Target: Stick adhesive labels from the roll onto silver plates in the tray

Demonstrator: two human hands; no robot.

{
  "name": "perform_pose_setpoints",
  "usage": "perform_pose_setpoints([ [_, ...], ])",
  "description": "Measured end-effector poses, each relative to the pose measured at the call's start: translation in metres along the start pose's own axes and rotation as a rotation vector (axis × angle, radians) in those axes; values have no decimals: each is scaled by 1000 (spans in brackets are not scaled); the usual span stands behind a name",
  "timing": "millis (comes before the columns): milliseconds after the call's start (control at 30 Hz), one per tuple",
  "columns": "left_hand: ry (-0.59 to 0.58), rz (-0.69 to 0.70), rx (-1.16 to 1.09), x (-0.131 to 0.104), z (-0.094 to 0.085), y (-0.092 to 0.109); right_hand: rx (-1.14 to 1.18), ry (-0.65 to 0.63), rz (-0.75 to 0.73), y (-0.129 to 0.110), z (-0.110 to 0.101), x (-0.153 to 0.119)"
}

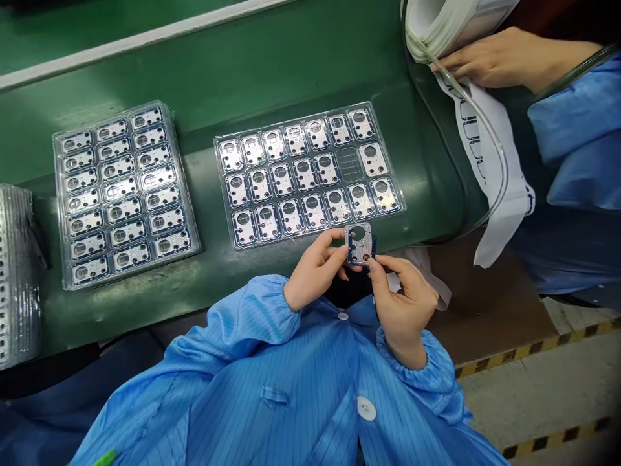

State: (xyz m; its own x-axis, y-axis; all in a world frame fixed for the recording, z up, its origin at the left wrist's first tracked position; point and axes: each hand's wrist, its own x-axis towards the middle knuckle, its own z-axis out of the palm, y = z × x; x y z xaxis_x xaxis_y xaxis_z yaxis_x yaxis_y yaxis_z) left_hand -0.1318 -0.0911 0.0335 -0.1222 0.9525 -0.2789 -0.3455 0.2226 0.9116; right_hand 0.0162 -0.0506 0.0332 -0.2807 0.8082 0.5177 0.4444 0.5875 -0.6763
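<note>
Plate (359, 249) with a silvery face, rounded corners and a large round opening is held up near the middle of the frame, just below the lower right part of a clear tray (350, 169). The left hand (317, 266) pinches its left side between thumb and fingers; the right hand (405, 301) pinches its lower right corner with thumb and forefinger. Dark blue shows along its right side — whether that belongs to the same piece or to another behind it, I cannot tell. The tray lies on a green work surface (291, 74), carrying three rows of similar plates, and in the middle row the sixth pocket from the left shows its bare floor. Left of it in the frame, a stack of trays (187, 202) bears more plates, and a further stack (20, 278) is cut off by the left edge. At upper right, a co-worker's hand (509, 61) lies beside a white roll (446, 29), touching a pale strip (491, 145) with dark marks that hangs down past a clear tube (502, 162). Along the bottom spreads the person's blue jacket (286, 401) — its white button (366, 408) right of centre.
</note>
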Motion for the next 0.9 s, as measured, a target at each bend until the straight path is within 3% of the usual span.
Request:
perform_pose_setpoints([
  [900, 7, 7, -27, 0, 1, 1, -193, 11, -275, 9, 2, -3],
])
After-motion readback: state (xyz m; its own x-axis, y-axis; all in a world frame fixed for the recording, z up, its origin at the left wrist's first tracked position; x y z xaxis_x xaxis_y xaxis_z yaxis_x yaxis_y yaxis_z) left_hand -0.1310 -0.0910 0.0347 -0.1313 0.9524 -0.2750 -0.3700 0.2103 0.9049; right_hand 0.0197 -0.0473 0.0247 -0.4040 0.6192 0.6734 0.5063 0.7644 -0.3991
